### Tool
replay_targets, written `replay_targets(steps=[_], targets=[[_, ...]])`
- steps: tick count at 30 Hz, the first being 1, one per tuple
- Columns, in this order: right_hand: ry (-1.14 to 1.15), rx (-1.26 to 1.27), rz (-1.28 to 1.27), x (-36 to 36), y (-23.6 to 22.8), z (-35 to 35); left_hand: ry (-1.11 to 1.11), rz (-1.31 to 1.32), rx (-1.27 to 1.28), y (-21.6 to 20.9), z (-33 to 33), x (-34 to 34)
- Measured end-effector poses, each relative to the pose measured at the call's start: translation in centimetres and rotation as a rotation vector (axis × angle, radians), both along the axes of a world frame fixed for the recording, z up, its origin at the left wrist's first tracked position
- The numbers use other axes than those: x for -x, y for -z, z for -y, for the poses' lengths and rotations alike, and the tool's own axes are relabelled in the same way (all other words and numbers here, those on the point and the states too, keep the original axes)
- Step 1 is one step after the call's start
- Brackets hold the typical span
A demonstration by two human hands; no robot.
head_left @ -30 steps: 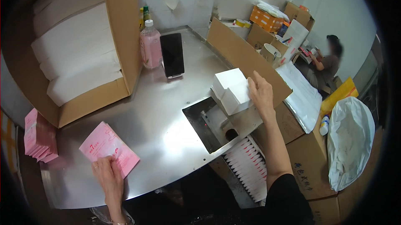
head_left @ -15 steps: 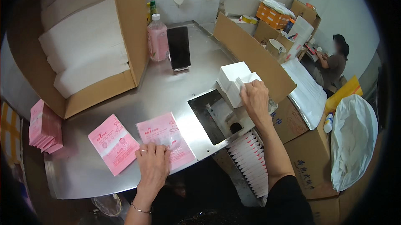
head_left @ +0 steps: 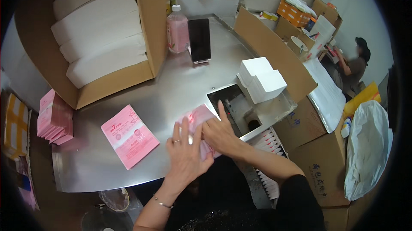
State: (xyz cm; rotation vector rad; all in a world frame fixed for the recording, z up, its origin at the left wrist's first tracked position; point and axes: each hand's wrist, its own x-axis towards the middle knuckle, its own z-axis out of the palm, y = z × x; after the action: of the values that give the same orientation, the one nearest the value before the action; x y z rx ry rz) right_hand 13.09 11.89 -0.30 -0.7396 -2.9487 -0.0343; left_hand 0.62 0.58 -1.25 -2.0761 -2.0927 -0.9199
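Observation:
My left hand (head_left: 186, 147) grips a pink printed plastic packet (head_left: 198, 115), its fingers spread across the film and its thumb toward the near side. Against the packet's right side is my right hand (head_left: 221, 136), fingers curled and their tips hidden at the film, thumb pointing up and away. Whatever those fingers hold cannot be made out. A pile of flat pink packets (head_left: 130, 136) lies to the left on the metal table (head_left: 171, 95). White folded tissues (head_left: 262, 80) are stacked beyond the right hand, beside a rectangular opening (head_left: 231, 102) in the tabletop.
A large carton (head_left: 116, 91) of white tissue bundles stands at the back left, with more pink packets (head_left: 53, 117) beside it. A phone (head_left: 200, 40) and pink bottle (head_left: 177, 29) stand behind. Cartons (head_left: 317, 158) and a white bag (head_left: 369, 145) fill the right; another person (head_left: 356, 65) sits beyond.
My right hand has left the white tissue stack and come to the pink packet near my left hand. My left hand has moved right, and the packet is now bent up between both hands.

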Motion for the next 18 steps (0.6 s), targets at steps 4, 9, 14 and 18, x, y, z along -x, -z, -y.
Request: replay_targets(steps=[4, 9, 14, 18], targets=[[-0.17, 0.063, -0.465, 1.0, 1.7, 2.0, -0.091, -0.111, -0.066, -0.1, -1.0, 0.6], [0.374, -0.248, -0.4, -6.2, -4.3, -2.8, -0.06, -0.195, 0.028, -0.4, 0.1, 1.6], [0.649, -0.611, -0.356, -10.5, -2.0, -9.8, -0.07, -0.178, 0.061, -0.8, -0.8, 0.6], [0.691, -0.479, -0.438, -10.7, -2.3, -10.2, -0.036, -0.205, 0.087, -1.6, -0.7, 1.1]])
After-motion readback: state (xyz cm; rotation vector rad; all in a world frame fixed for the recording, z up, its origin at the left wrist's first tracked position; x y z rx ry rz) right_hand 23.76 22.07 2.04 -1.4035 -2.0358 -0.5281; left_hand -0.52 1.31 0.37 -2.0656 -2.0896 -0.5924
